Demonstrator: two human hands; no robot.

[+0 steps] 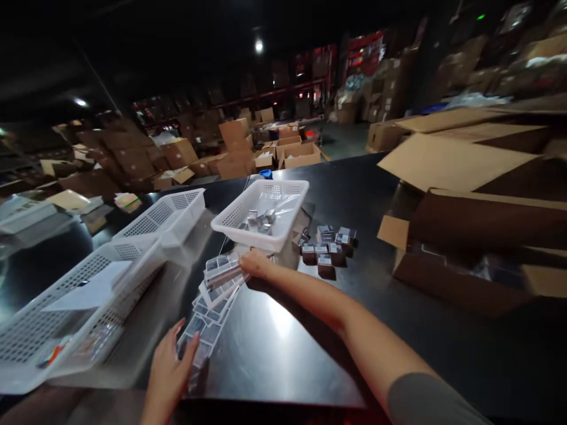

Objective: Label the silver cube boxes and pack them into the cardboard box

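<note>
Overlapping label sheets [215,316], white with grey printed squares, lie fanned in a row along the steel table. At the far end of the row, my right hand [256,263] has its fingers closed on the edge of the top sheets. My left hand [170,363] is at the near end, thumb and fingers spread around the sheets' edges. Just beyond my right hand stands a white plastic basket [254,236] holding several small boxes [266,219] and clear film. Several more small dark boxes with labels [325,248] are grouped on the table to its right.
Two white perforated baskets stand at the left; the nearer basket [95,319] holds a white paper [91,289] and small packets. A large open carton [465,254] with flaps out is at the right. A blue roll [266,174] sits behind the middle basket. Cartons fill the background.
</note>
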